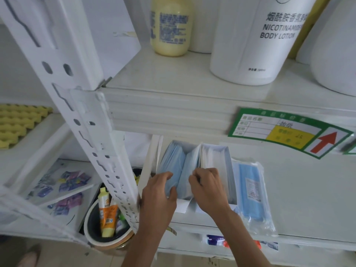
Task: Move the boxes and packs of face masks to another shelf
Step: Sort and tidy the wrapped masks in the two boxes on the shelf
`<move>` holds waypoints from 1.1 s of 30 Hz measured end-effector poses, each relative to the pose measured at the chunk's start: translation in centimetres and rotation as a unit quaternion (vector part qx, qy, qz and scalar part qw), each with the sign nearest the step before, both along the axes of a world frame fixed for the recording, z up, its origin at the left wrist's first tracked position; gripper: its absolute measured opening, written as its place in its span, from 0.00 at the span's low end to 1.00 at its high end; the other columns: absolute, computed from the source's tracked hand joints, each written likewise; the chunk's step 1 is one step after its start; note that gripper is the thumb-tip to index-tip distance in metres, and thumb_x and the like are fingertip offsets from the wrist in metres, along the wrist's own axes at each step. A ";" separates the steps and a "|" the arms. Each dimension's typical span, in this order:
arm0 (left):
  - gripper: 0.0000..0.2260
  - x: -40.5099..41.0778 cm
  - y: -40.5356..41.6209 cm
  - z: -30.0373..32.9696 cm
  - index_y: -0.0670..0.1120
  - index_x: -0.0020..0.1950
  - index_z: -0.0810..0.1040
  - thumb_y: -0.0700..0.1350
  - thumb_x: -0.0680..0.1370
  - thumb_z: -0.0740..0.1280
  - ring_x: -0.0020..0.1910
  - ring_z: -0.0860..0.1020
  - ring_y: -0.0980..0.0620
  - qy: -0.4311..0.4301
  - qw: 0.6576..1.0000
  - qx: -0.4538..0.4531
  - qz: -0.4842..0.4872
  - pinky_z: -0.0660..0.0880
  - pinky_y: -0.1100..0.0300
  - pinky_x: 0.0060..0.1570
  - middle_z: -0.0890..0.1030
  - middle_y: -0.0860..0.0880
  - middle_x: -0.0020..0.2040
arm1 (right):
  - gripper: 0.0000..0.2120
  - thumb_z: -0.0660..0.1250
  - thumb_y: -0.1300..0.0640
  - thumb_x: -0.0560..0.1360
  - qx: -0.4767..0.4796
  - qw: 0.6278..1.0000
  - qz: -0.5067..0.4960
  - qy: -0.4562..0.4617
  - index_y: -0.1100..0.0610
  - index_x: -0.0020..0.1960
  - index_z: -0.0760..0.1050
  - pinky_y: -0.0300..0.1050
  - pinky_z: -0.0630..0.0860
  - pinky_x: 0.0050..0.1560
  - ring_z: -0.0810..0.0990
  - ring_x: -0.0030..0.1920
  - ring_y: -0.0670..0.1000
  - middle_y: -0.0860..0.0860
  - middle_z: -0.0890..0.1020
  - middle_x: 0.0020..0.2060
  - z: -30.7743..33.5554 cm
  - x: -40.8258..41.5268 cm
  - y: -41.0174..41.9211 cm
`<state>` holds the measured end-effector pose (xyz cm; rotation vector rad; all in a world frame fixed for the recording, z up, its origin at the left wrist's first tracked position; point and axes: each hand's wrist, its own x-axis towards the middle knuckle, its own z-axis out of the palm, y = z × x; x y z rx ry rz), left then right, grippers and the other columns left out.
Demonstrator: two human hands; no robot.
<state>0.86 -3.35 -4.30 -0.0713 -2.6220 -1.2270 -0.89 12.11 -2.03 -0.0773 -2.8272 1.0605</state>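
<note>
**Both hands in an open box of blue face masks**

An open white cardboard box (194,170) sits at the front of the lower shelf (308,189), under the upper shelf's edge. It is packed with pale blue face masks (173,160) standing on edge, soft and pleated, and a whiter stack fills its right side. The left hand (159,197) grips a bundle of the blue masks, thumb on one side and fingers curled over the other. The right hand (208,185) is curled, its fingertips pinching mask edges near the box's middle. Just right of the box lies a flat pack of masks (252,197) in clear, crinkled plastic with a small printed label.

On the glossy white upper shelf stand a yellow bottle (171,26) and a large white body lotion bottle (256,41). A green and yellow price tag (289,130) with a red arrow is stuck to that shelf's edge. The perforated white metal upright (92,135) runs diagonally at left, with a round tub of tubes (107,220) beneath it.
</note>
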 end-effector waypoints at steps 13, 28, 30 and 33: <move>0.12 0.4 0.0 -0.6 0.48 0.61 0.79 0.38 0.79 0.69 0.55 0.72 0.62 0.063 0.998 -0.005 -0.020 0.67 0.73 0.57 0.81 0.52 0.56 | 0.16 0.59 0.63 0.81 -0.211 0.977 0.024 -0.017 0.58 0.35 0.65 0.40 0.64 0.29 0.67 0.30 0.48 0.51 0.69 0.28 1.3 0.4 1.1; 0.15 1.1 3.6 -0.3 0.49 0.64 0.80 0.48 0.85 0.55 0.75 0.68 0.52 0.193 0.961 -0.075 -0.184 0.58 0.45 0.78 0.79 0.52 0.68 | 0.14 0.60 0.55 0.74 -0.148 0.946 -0.228 0.176 0.56 0.30 0.68 0.38 0.61 0.25 0.64 0.26 0.44 0.49 0.67 0.24 4.9 4.2 12.5; 0.15 1.6 5.8 0.2 0.53 0.66 0.76 0.51 0.86 0.53 0.74 0.70 0.53 0.161 0.949 -0.136 -0.233 0.60 0.44 0.76 0.79 0.55 0.68 | 0.14 0.60 0.53 0.73 -0.098 0.964 -0.201 0.144 0.61 0.33 0.72 0.37 0.63 0.26 0.64 0.26 0.47 0.58 0.71 0.26 5.1 4.2 12.2; 0.13 1.5 7.0 0.4 0.56 0.66 0.73 0.53 0.84 0.54 0.66 0.75 0.55 0.121 0.944 -0.205 -0.230 0.64 0.44 0.73 0.80 0.57 0.62 | 0.14 0.61 0.53 0.70 -0.098 0.975 -0.154 0.127 0.65 0.35 0.71 0.38 0.61 0.26 0.61 0.27 0.48 0.62 0.71 0.28 5.2 3.8 10.6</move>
